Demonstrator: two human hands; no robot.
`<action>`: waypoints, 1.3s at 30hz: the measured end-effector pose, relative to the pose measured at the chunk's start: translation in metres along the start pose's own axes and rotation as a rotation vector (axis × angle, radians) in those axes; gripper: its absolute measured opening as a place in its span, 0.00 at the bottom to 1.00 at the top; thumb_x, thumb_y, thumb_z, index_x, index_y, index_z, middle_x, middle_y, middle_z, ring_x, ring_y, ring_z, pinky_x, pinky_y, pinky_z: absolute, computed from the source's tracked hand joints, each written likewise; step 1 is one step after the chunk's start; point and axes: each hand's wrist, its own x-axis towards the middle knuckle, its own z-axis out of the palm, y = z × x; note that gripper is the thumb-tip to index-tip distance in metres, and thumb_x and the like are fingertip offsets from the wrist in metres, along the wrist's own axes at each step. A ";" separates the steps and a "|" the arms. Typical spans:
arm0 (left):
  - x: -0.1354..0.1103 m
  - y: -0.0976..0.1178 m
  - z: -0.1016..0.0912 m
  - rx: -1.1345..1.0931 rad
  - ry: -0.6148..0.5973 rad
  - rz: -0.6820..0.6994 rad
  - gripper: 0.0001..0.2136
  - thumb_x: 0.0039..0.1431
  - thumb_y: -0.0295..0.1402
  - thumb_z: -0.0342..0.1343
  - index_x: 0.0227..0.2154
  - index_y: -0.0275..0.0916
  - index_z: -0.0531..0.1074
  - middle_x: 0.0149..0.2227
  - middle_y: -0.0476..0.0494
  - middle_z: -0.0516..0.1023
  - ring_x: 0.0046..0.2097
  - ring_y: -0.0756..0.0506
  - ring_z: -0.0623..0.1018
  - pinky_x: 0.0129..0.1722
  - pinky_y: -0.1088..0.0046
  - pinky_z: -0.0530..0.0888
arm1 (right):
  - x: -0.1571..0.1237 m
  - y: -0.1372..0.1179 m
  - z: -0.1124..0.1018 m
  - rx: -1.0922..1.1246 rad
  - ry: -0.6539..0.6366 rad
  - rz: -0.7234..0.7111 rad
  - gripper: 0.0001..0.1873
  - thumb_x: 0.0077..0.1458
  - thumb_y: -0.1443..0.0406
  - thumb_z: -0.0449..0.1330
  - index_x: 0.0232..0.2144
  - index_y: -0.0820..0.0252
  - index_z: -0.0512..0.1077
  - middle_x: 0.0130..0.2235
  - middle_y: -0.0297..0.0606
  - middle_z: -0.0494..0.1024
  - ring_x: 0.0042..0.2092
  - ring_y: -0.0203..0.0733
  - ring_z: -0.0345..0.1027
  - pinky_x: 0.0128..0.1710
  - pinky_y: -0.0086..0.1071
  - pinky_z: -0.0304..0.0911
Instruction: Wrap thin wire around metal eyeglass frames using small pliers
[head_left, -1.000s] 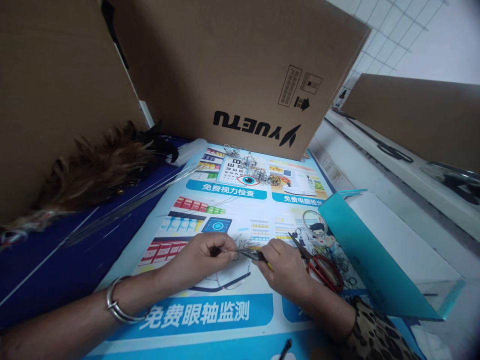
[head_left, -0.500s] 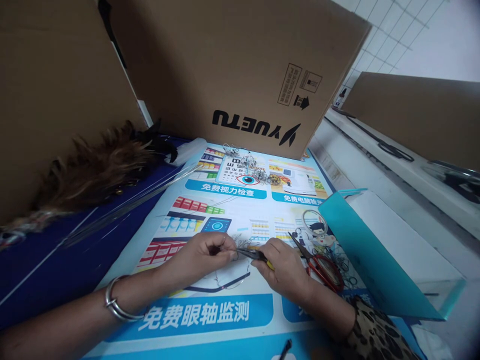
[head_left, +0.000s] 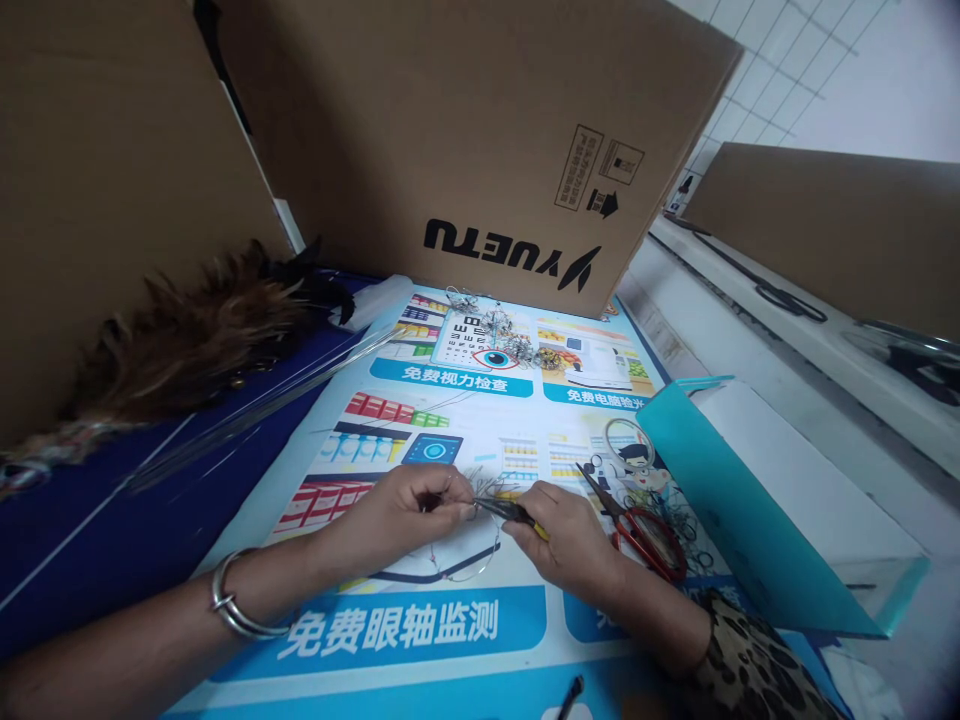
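Observation:
My left hand [head_left: 405, 512], with a silver bangle on its wrist, pinches a small piece of thin wire [head_left: 463, 560] above the printed poster [head_left: 420, 625]. The wire loops down under both hands onto the poster. My right hand [head_left: 574, 540] is closed round yellow-handled pliers [head_left: 510, 512], whose tips meet the wire at my left fingertips. A small tangle of wire pieces [head_left: 484, 485] lies just beyond the fingers.
Red-handled scissors [head_left: 641, 530] lie right of my right hand among small wire rings. A teal box [head_left: 720, 500] stands at the right. A large cardboard box [head_left: 480, 140] blocks the back, with finished wire ornaments [head_left: 499, 335] before it. A feather duster [head_left: 195, 335] and long wires [head_left: 262, 405] lie left.
The wire loop under my hands has shifted slightly. Both hands stay in nearly the same place.

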 end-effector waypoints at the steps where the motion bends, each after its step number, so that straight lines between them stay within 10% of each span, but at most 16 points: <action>1: 0.000 0.000 0.000 0.000 -0.003 0.002 0.09 0.54 0.35 0.51 0.24 0.36 0.69 0.22 0.51 0.66 0.25 0.52 0.64 0.24 0.78 0.62 | 0.000 0.000 -0.001 -0.007 -0.008 0.001 0.14 0.58 0.57 0.50 0.36 0.61 0.68 0.35 0.39 0.72 0.37 0.40 0.65 0.33 0.29 0.57; 39: 0.000 0.003 -0.001 -0.132 -0.055 -0.048 0.05 0.52 0.30 0.51 0.23 0.35 0.67 0.22 0.53 0.63 0.24 0.53 0.62 0.24 0.79 0.59 | 0.000 -0.003 -0.003 -0.253 0.021 -0.041 0.12 0.56 0.56 0.51 0.31 0.60 0.65 0.34 0.39 0.70 0.35 0.41 0.61 0.29 0.31 0.50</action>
